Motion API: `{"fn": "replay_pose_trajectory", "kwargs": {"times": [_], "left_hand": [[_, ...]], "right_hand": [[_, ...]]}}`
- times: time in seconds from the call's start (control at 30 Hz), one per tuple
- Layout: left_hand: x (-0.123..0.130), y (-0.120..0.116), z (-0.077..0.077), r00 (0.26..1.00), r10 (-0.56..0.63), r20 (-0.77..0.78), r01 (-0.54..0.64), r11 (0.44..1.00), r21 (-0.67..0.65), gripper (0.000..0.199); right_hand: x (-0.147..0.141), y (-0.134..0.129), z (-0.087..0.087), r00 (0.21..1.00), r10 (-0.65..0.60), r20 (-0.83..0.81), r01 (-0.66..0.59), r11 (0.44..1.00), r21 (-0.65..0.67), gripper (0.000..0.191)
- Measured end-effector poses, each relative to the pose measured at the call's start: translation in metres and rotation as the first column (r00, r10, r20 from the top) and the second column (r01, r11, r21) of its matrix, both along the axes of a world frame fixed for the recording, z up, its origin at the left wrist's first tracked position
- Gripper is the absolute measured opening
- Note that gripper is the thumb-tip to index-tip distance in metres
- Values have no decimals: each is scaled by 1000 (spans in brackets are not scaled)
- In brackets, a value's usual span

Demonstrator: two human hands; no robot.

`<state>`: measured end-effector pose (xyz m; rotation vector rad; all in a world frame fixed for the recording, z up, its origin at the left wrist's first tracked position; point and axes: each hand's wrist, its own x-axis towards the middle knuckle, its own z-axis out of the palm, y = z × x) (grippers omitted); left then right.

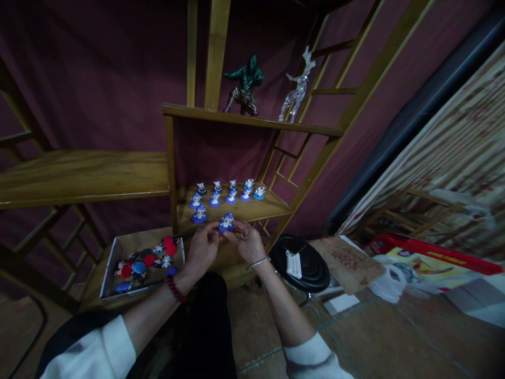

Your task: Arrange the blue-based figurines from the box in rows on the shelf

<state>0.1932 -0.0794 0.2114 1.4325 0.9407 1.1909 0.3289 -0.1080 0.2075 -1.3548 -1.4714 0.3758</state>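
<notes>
A small purple and white figurine [226,222] is pinched between my two hands at the front edge of the wooden shelf [260,211]. My left hand [204,245] grips its left side, fingers closed. On its right side the fingers of my right hand [246,241] are closed on it too. Behind it, several similar figurines stand in rows on the shelf; a purple one [199,214] is at the front left, and a blue-based one [259,193] is at the right. Dark-based figurines [216,187] form part of the back row.
A shallow box [114,263] of mixed figurines sits lower left. On the upper shelf [252,121] stand a green hooded statue [248,84] and a clear deer [296,92]. A black round stool [315,263] holding a white object [293,264] is at right, near a plastic bag [389,281].
</notes>
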Motion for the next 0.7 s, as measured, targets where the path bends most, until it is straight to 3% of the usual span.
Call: {"fn": "replay_pose_trajectory", "kwargs": {"times": [0.2, 0.47, 0.7], "left_hand": [[6, 4, -2, 999, 4, -54, -1, 998, 59, 31], [8, 2, 1, 985, 33, -170, -1, 983, 185, 34], [8, 0, -1, 983, 23, -183, 20, 973, 230, 37]], "right_hand": [[9, 11, -5, 994, -78, 83, 74, 996, 49, 29], [10, 23, -2, 997, -61, 53, 59, 997, 39, 29], [11, 35, 0, 996, -51, 67, 50, 999, 18, 26]]}}
